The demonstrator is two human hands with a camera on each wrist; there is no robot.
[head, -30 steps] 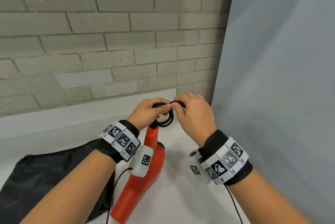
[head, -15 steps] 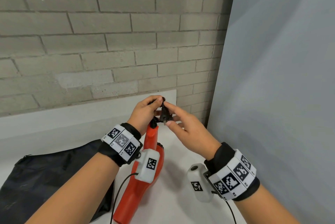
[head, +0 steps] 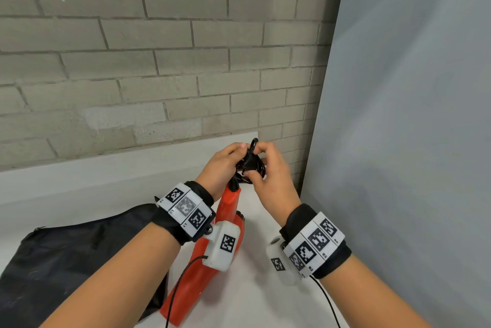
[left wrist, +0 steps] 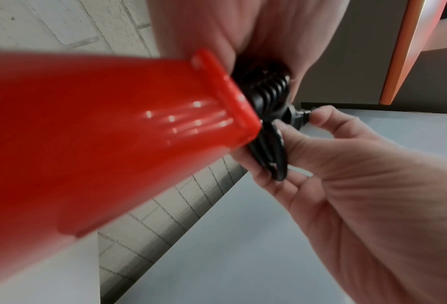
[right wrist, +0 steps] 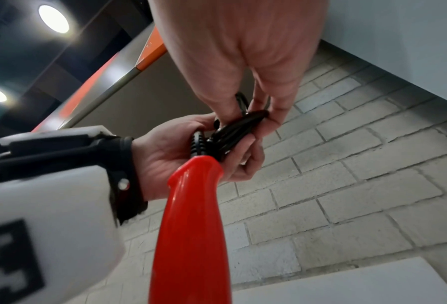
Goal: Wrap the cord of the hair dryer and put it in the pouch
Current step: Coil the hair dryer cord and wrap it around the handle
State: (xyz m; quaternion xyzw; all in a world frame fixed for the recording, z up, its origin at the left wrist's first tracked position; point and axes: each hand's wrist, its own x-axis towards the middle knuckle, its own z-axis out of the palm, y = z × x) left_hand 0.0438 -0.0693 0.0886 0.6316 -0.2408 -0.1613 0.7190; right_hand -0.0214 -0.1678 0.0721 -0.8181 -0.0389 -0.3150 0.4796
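A red hair dryer point(head: 225, 210) stands on end on the white table, handle end up point(left wrist: 113, 127) point(right wrist: 191, 216). Its black cord point(head: 251, 165) is coiled into a small bundle point(left wrist: 269, 152) point(right wrist: 233, 129) at the top of the handle. My left hand point(head: 223, 165) grips the coil from the left, fingers curled round it point(right wrist: 181, 148). My right hand point(head: 268, 168) pinches the coil and the plug end point(left wrist: 297, 117) from the right. A black pouch point(head: 66, 269) lies flat on the table at the lower left.
A grey brick wall point(head: 159, 62) rises behind the white table point(head: 79, 181). A pale grey panel point(head: 411, 141) closes off the right side, close to my right hand. Thin black sensor cables point(head: 180, 282) hang from both wrist units.
My right hand turned over from palm-up under the coil to gripping it from the right, with a loop of cord now sticking up above the fingers. The left hand kept its hold.
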